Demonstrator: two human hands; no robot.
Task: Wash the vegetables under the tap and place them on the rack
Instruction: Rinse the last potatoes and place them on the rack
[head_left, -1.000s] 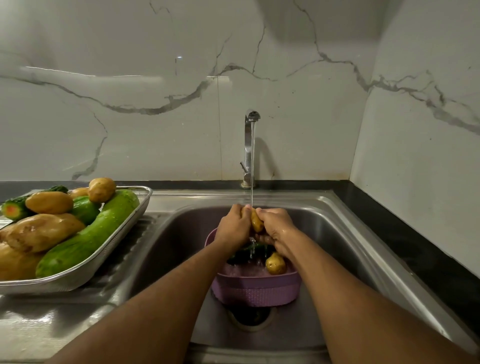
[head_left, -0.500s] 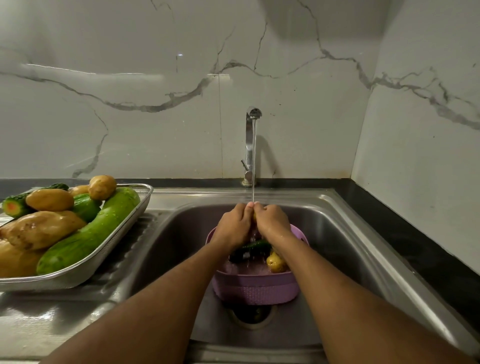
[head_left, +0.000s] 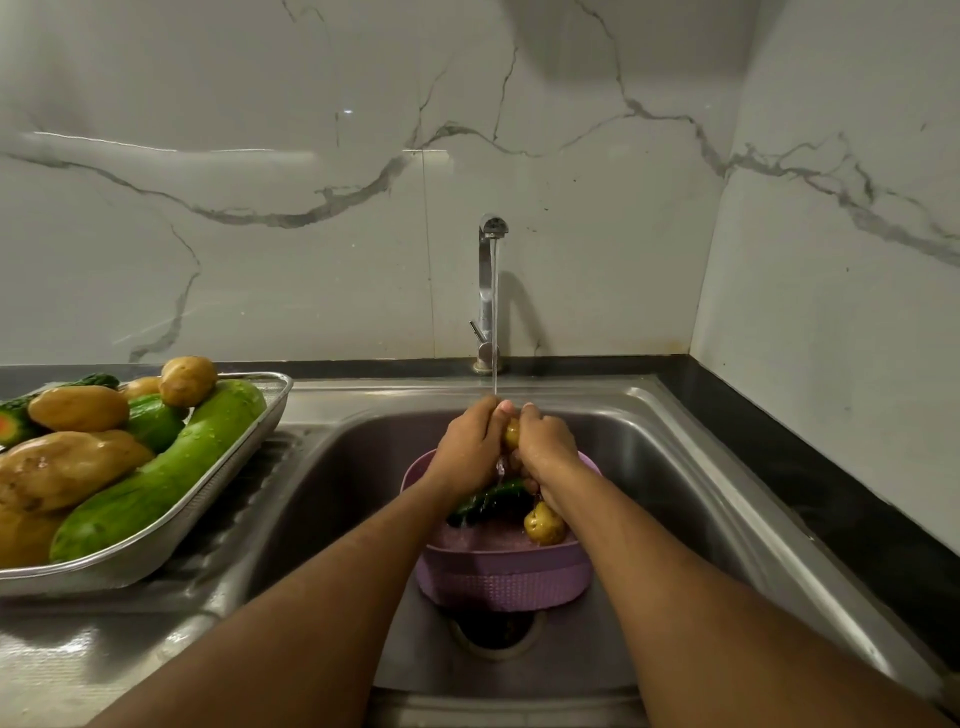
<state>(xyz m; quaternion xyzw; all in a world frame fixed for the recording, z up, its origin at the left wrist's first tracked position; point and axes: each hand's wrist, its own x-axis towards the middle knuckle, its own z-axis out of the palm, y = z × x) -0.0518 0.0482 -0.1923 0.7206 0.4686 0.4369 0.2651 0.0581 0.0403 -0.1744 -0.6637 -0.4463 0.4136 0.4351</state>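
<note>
**Potato under the stream, rack off to my left**

Both hands meet over the sink (head_left: 691, 467), directly below the tap (head_left: 491, 291). Left hand (head_left: 470, 449) and right hand (head_left: 545, 449) curl round one small potato (head_left: 512, 433); only a sliver of it shows between them, so I cannot read its long axis. The water stream (head_left: 494, 322) lands on the knuckles where the hands touch.

Below the hands sits the purple basket (head_left: 504, 577) in the basin. Still inside: a cucumber (head_left: 488, 501), lying roughly left to right, and a second potato (head_left: 543, 525) just beside my right wrist.

The rack (head_left: 171, 530) stands on the drainboard, well to the left of the hands. It is loaded with potatoes and cucumbers, wet and shiny; open room is scarce, mostly near its right rim.

Judgement: rubbing step in hand, task well along, two items left in the basket. The rack lies on the left hand's side, so that hand is nearer for the carry. Risk: a wet potato rolling off the heap.
</note>
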